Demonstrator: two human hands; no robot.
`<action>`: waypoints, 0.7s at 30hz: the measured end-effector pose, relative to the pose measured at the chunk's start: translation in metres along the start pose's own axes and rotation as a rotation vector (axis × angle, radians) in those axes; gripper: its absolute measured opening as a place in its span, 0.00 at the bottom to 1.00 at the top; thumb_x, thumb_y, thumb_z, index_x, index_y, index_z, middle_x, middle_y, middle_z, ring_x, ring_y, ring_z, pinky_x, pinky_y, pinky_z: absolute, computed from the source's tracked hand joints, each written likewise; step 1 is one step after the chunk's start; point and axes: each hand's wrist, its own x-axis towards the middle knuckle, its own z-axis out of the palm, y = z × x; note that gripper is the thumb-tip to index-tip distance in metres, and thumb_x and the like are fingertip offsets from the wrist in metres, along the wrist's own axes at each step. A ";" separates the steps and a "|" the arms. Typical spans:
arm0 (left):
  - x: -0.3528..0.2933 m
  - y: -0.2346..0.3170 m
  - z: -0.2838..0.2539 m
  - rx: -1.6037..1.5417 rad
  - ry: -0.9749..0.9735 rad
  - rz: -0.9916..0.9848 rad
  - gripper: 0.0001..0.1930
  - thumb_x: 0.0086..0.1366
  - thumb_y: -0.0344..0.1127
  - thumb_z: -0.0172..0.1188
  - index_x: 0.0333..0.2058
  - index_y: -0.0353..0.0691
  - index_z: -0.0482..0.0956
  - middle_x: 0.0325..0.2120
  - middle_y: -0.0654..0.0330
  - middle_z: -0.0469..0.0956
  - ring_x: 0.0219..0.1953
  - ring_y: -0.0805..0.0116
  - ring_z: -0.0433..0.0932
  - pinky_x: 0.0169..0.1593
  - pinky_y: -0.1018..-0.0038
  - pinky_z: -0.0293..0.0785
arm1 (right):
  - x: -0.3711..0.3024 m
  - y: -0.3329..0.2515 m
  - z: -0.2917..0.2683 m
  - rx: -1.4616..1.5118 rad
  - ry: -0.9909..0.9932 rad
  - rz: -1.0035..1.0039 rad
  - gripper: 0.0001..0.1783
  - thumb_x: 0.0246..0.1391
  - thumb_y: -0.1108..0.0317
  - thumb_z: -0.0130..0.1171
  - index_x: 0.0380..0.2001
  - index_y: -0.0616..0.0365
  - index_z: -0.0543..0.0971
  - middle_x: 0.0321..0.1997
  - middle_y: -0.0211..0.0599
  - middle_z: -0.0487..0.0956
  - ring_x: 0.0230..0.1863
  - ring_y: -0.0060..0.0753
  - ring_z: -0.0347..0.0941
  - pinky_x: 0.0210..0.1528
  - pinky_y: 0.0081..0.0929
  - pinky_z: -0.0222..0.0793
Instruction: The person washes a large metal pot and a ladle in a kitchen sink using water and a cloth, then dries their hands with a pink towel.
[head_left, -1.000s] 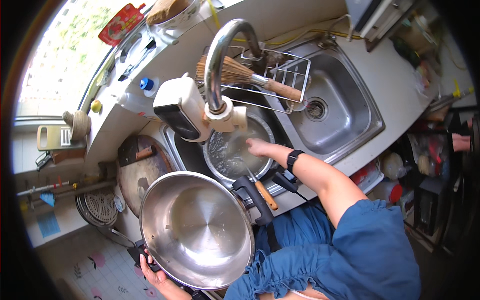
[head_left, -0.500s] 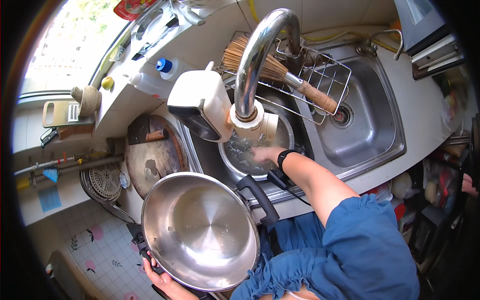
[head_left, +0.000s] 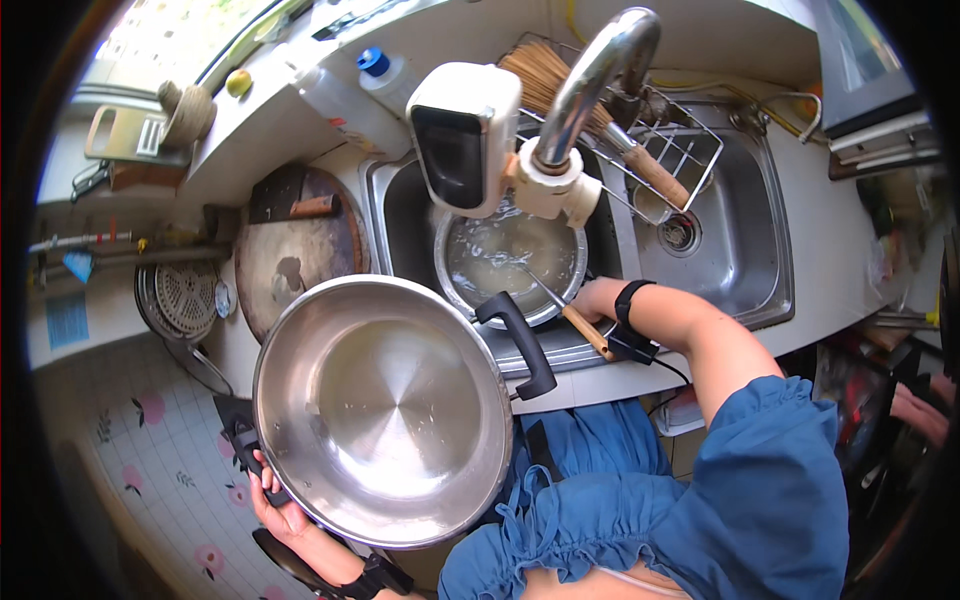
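Note:
My left hand [head_left: 277,508] is closed round one black side handle of a large stainless steel pot [head_left: 400,420], which is tilted so its inside faces me. A few drops and a wet sheen show in it. Over the near right rim of a round metal basin [head_left: 450,285] sits my right hand [head_left: 600,298], its fingers mostly hidden. It appears closed on a wooden-handled utensil [head_left: 585,332], whose thin metal shaft reaches into the cloudy water; the utensil's head is under the surface. The basin stands in the left sink bowl, below the faucet [head_left: 600,80].
A wire rack [head_left: 690,160] carrying a whisk brush [head_left: 650,172] spans the sink divider. The right sink bowl [head_left: 745,240] has a drain strainer. Left of the sink lean a round cutting board [head_left: 330,235] and a cleaver [head_left: 275,195]. Bottles [head_left: 385,75] stand behind.
My right hand has come out of the water to the basin's near right rim, and the wooden-handled utensil now shows beside it. The pot in my left hand has shifted slightly left and up.

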 end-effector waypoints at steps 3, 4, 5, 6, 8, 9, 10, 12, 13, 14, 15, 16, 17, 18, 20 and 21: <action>-0.009 0.001 0.006 -0.101 0.047 -0.009 0.17 0.59 0.29 0.47 0.46 0.29 0.59 0.18 0.68 0.58 0.21 0.82 0.56 0.26 0.87 0.57 | -0.025 -0.043 -0.020 -0.217 -0.132 0.002 0.20 0.47 0.65 0.47 0.46 0.51 0.70 0.50 0.45 0.67 0.54 0.52 0.59 0.52 0.52 0.51; -0.013 0.000 0.009 -0.169 0.046 -0.025 0.16 0.59 0.29 0.48 0.44 0.30 0.59 0.18 0.68 0.58 0.20 0.82 0.56 0.26 0.88 0.57 | -0.018 -0.049 -0.014 -0.312 -0.176 0.055 0.18 0.47 0.66 0.48 0.45 0.51 0.71 0.48 0.42 0.70 0.51 0.50 0.63 0.49 0.50 0.55; -0.015 0.001 0.010 -0.237 0.043 -0.041 0.15 0.59 0.29 0.48 0.43 0.30 0.59 0.17 0.68 0.58 0.20 0.82 0.56 0.26 0.88 0.57 | -0.014 -0.049 -0.010 -0.335 -0.165 0.081 0.18 0.47 0.66 0.50 0.44 0.52 0.72 0.46 0.40 0.71 0.49 0.49 0.65 0.47 0.50 0.56; -0.015 0.002 0.010 -0.238 0.045 -0.035 0.15 0.59 0.29 0.48 0.43 0.30 0.59 0.17 0.68 0.58 0.20 0.82 0.56 0.26 0.88 0.57 | -0.010 -0.048 -0.006 -0.356 -0.154 0.107 0.17 0.47 0.66 0.51 0.43 0.52 0.73 0.45 0.38 0.72 0.47 0.48 0.66 0.45 0.50 0.58; -0.016 0.002 0.005 -0.316 0.032 -0.012 0.14 0.58 0.29 0.48 0.42 0.30 0.60 0.16 0.68 0.58 0.20 0.83 0.56 0.26 0.88 0.57 | -0.023 -0.044 -0.012 -0.395 -0.078 0.102 0.17 0.46 0.66 0.52 0.42 0.53 0.74 0.45 0.37 0.73 0.45 0.45 0.68 0.42 0.50 0.62; -0.014 0.002 0.005 -0.300 0.048 0.011 0.13 0.58 0.29 0.48 0.40 0.30 0.60 0.15 0.68 0.58 0.19 0.83 0.56 0.25 0.89 0.57 | -0.030 -0.041 -0.017 -0.366 -0.071 0.108 0.17 0.46 0.66 0.51 0.42 0.54 0.74 0.45 0.37 0.73 0.45 0.45 0.69 0.41 0.48 0.62; -0.014 0.000 0.007 -0.315 0.050 0.016 0.13 0.58 0.29 0.48 0.40 0.30 0.60 0.15 0.68 0.58 0.19 0.83 0.56 0.25 0.89 0.57 | -0.042 -0.041 -0.024 -0.340 -0.063 0.116 0.17 0.46 0.67 0.51 0.42 0.54 0.73 0.45 0.37 0.73 0.45 0.44 0.69 0.41 0.47 0.63; -0.015 -0.001 0.010 -0.356 0.023 -0.016 0.13 0.58 0.31 0.48 0.40 0.30 0.61 0.15 0.69 0.57 0.19 0.82 0.56 0.26 0.89 0.57 | -0.060 -0.037 -0.037 -0.375 -0.018 0.018 0.14 0.39 0.72 0.53 0.34 0.57 0.77 0.37 0.41 0.76 0.39 0.41 0.72 0.36 0.33 0.69; -0.017 -0.002 0.008 -0.342 0.033 -0.009 0.13 0.59 0.32 0.48 0.40 0.31 0.61 0.14 0.69 0.57 0.19 0.82 0.57 0.26 0.88 0.57 | -0.073 -0.038 -0.051 -0.382 -0.045 -0.031 0.14 0.37 0.73 0.53 0.32 0.58 0.77 0.36 0.42 0.76 0.38 0.41 0.73 0.36 0.33 0.69; -0.019 -0.002 0.006 -0.359 0.052 0.007 0.13 0.59 0.32 0.48 0.40 0.31 0.61 0.14 0.69 0.57 0.19 0.82 0.57 0.26 0.88 0.57 | -0.082 -0.039 -0.069 -0.396 -0.073 -0.081 0.14 0.35 0.74 0.52 0.31 0.59 0.77 0.35 0.43 0.76 0.38 0.41 0.73 0.35 0.32 0.69; -0.022 -0.002 0.005 -0.359 0.036 0.007 0.12 0.59 0.32 0.48 0.39 0.32 0.62 0.14 0.69 0.57 0.19 0.82 0.57 0.26 0.88 0.57 | -0.087 -0.042 -0.082 -0.395 -0.017 -0.076 0.13 0.33 0.74 0.52 0.29 0.60 0.77 0.32 0.42 0.76 0.36 0.42 0.73 0.35 0.33 0.69; -0.026 -0.003 0.004 -0.362 0.027 0.010 0.12 0.59 0.32 0.47 0.39 0.33 0.62 0.14 0.69 0.57 0.19 0.82 0.57 0.26 0.87 0.57 | -0.085 -0.041 -0.096 -0.355 0.027 -0.060 0.12 0.33 0.73 0.52 0.27 0.59 0.77 0.31 0.43 0.76 0.36 0.42 0.73 0.34 0.33 0.69; -0.029 -0.005 0.004 -0.404 0.037 0.014 0.11 0.58 0.31 0.47 0.38 0.34 0.62 0.14 0.69 0.57 0.19 0.82 0.57 0.26 0.87 0.57 | -0.084 -0.043 -0.107 -0.318 0.190 -0.072 0.09 0.31 0.73 0.54 0.23 0.59 0.77 0.27 0.43 0.76 0.32 0.43 0.73 0.32 0.33 0.69; -0.032 -0.007 0.006 -0.417 0.041 0.041 0.10 0.58 0.31 0.47 0.38 0.33 0.62 0.14 0.69 0.57 0.19 0.82 0.57 0.26 0.87 0.57 | -0.085 -0.049 -0.116 -0.173 0.480 -0.158 0.08 0.32 0.73 0.53 0.22 0.59 0.74 0.24 0.44 0.75 0.30 0.45 0.72 0.30 0.37 0.67; -0.024 -0.012 0.012 -0.447 0.027 0.032 0.11 0.58 0.30 0.47 0.38 0.31 0.61 0.15 0.68 0.58 0.19 0.81 0.58 0.26 0.87 0.58 | -0.070 -0.052 -0.130 -0.072 0.888 -0.316 0.10 0.33 0.75 0.48 0.26 0.56 0.69 0.23 0.43 0.72 0.30 0.47 0.68 0.33 0.40 0.63; -0.023 -0.011 0.016 -0.419 0.054 0.038 0.12 0.58 0.30 0.47 0.38 0.30 0.60 0.15 0.68 0.58 0.19 0.81 0.58 0.27 0.88 0.58 | -0.061 -0.056 -0.134 -0.119 0.936 -0.314 0.10 0.34 0.74 0.48 0.26 0.56 0.69 0.25 0.42 0.73 0.33 0.46 0.68 0.35 0.40 0.62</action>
